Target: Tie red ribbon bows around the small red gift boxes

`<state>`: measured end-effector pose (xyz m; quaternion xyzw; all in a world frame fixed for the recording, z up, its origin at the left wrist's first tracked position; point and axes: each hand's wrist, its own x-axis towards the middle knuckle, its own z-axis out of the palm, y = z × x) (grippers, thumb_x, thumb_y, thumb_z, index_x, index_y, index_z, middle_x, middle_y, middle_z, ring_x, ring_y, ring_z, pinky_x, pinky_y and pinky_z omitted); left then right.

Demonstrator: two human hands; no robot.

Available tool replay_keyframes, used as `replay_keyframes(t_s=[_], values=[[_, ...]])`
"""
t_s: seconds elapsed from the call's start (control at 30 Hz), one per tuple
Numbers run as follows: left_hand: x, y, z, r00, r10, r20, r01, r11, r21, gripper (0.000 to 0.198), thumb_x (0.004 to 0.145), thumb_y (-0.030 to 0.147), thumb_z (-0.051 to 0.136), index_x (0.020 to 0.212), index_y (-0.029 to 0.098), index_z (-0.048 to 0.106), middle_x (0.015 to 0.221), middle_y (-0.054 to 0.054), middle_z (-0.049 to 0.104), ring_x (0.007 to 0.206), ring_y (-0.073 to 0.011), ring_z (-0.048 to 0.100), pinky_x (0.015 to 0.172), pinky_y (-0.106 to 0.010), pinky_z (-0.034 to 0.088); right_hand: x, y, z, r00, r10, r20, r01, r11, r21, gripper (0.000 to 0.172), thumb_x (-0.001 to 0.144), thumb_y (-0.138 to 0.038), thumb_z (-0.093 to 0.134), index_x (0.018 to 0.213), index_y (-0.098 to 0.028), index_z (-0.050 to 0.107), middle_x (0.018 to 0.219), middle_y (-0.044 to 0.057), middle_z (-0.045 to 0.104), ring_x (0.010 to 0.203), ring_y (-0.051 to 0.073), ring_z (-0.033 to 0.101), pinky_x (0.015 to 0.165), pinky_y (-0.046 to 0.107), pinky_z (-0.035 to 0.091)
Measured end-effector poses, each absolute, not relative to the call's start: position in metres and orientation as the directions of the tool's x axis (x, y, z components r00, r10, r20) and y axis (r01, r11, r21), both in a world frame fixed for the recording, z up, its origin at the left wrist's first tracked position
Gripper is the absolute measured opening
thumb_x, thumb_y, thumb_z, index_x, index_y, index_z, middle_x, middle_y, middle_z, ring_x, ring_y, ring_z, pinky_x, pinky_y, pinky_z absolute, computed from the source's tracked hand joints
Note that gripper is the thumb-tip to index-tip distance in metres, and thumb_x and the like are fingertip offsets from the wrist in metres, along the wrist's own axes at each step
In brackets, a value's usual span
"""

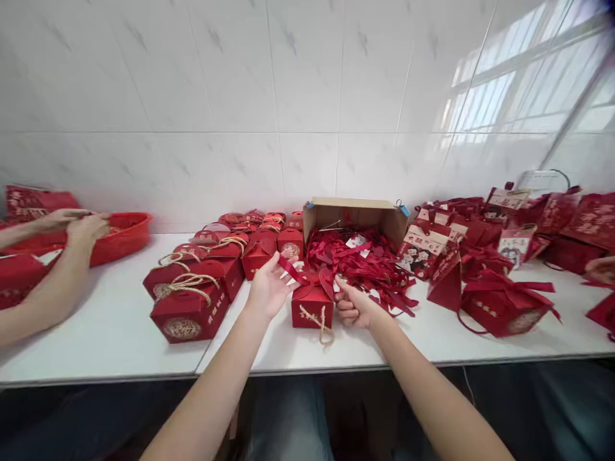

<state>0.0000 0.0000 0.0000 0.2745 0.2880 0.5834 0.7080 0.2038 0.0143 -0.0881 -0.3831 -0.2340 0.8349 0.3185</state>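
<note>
A small red gift box [311, 306] with a rope handle hanging at its front stands on the white table [115, 333] between my hands. A red ribbon [302, 274] crosses its top. My left hand [269, 287] pinches the ribbon's left end, with the other fingers spread. My right hand [354, 306] is closed on the ribbon's right end beside the box.
Several finished red boxes [192, 301] with rope handles sit to the left. A cardboard box [355, 218] spills red ribbons [375, 269] behind. More red boxes and bags [500, 301] lie right. Another person's hands [77, 227] work at a red basin [125, 234] far left.
</note>
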Motion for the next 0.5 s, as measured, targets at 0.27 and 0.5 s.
replay_keyframes(t_s=[0.27,0.5], values=[[-0.001,0.003,-0.002,0.169,0.977,-0.13,-0.675,0.211,0.706,0.022,0.087,0.026,0.047,0.087,0.016,0.066,0.079,-0.008,0.067,0.072,-0.0186,0.065,0.068,-0.035,0.052,0.197,0.008,-0.087,-0.444,0.72,-0.534,-0.325,-0.684,-0.653,0.039,0.091,-0.033,0.036,0.055,-0.019,0.037,0.033,-0.009,0.032,0.023,0.004,0.021,0.027,0.014,0.013],[-0.018,0.007,-0.008,0.121,0.991,-0.062,-0.702,0.129,0.7,0.018,0.084,0.027,0.052,0.093,0.021,0.067,0.089,-0.005,0.066,0.084,-0.0187,0.063,0.079,-0.041,0.05,0.199,-0.002,-0.088,0.084,0.969,-0.233,-0.569,-0.146,-0.809,0.012,0.078,-0.028,0.055,0.074,-0.017,0.054,0.06,-0.002,0.062,0.039,0.005,0.048,0.037,0.016,0.036]])
